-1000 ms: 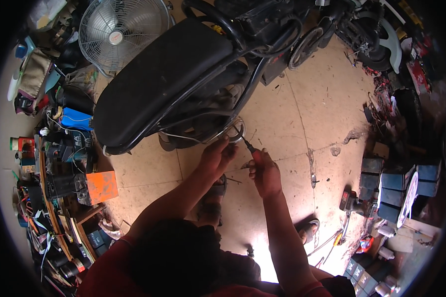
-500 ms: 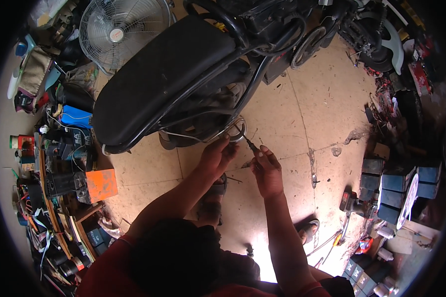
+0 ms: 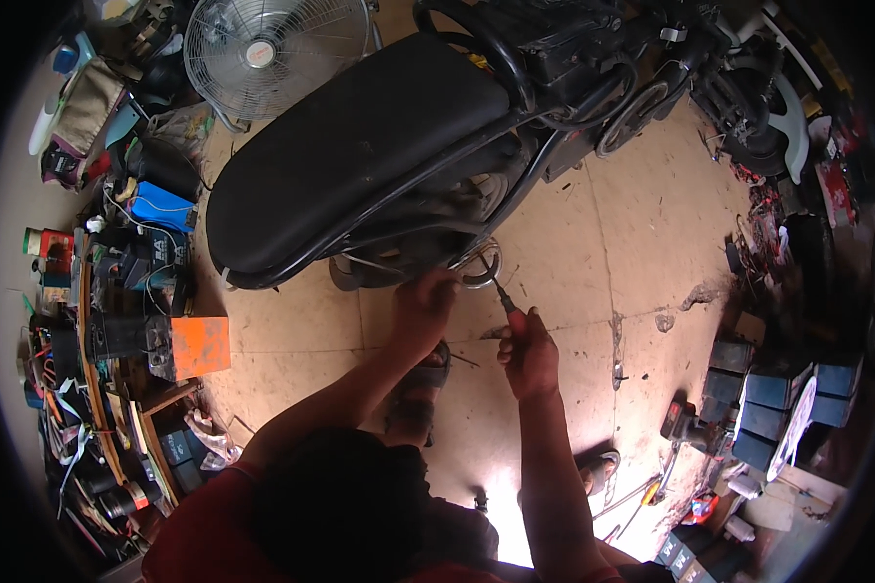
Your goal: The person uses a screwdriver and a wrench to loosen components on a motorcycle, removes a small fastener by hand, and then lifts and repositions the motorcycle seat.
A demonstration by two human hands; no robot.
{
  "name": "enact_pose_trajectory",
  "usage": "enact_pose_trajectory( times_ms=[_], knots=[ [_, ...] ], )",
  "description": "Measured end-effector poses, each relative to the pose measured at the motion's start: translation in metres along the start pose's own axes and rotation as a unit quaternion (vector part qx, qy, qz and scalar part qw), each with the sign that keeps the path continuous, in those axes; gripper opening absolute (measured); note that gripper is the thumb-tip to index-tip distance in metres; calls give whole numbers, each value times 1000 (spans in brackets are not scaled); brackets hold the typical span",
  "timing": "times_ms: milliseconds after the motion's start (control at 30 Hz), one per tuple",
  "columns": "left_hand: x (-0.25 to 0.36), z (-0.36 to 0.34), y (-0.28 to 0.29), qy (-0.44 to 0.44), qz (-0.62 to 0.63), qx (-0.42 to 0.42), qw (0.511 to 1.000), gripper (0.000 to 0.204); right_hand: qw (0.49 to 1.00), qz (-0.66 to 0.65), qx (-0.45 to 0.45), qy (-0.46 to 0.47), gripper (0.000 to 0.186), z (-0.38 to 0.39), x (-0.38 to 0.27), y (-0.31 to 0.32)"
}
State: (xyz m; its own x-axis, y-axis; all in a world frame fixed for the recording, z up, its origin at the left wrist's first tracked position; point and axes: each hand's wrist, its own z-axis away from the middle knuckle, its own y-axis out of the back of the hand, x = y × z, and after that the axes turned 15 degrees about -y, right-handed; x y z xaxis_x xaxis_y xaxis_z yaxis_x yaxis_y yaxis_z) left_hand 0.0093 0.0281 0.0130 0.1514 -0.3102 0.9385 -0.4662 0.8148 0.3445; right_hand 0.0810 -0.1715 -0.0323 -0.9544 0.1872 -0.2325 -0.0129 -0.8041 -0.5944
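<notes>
A two-wheeler with a long black seat (image 3: 360,146) and a black tubular frame stands in front of me. From its lower near side sticks out a curved metal ring (image 3: 497,260). My right hand (image 3: 531,361) is closed round the red and black handle of a screwdriver (image 3: 511,309), whose shaft points up and left at the ring. Beside the ring's left edge is my left hand (image 3: 424,303), its fingers curled together. What they pinch, if anything, is hidden.
A metal fan (image 3: 267,58) stands behind the seat at the upper left. An orange-sided box (image 3: 200,347) and crowded shelves line the left. On the right are dark battery-like blocks (image 3: 770,413), a power drill (image 3: 679,420) and a heap of wires (image 3: 749,253).
The view has shifted, so the two-wheeler sits further right. My right hand has drawn back from the ring with the screwdriver, showing more of its red handle. My left hand stays by the ring.
</notes>
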Motion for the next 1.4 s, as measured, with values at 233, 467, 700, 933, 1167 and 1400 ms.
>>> enact_pose_trajectory(
  times_ms=[233,467,700,933,1167,1400],
  knots=[
    [-4,-44,7,-246,-229,18,942,36,995,-21,-24,93,34,2,9,-21],
    [-9,-59,-1,-211,-228,-81,947,50,999,-16,-25,-24,35,8,-4,-8],
    [-17,-59,-4,-209,-170,-75,960,52,996,-53,-14,77,34,-1,12,-15],
    [-23,-62,-3,-229,-177,-72,955,51,993,-53,-89,-63,21,3,0,-2],
    [-20,-64,-6,-244,-173,-83,951,53,996,-6,33,88,38,-4,4,-5],
    [-9,-60,-4,-243,-196,-65,948,47,999,-22,-15,-27,37,1,0,-3]
  ],
)
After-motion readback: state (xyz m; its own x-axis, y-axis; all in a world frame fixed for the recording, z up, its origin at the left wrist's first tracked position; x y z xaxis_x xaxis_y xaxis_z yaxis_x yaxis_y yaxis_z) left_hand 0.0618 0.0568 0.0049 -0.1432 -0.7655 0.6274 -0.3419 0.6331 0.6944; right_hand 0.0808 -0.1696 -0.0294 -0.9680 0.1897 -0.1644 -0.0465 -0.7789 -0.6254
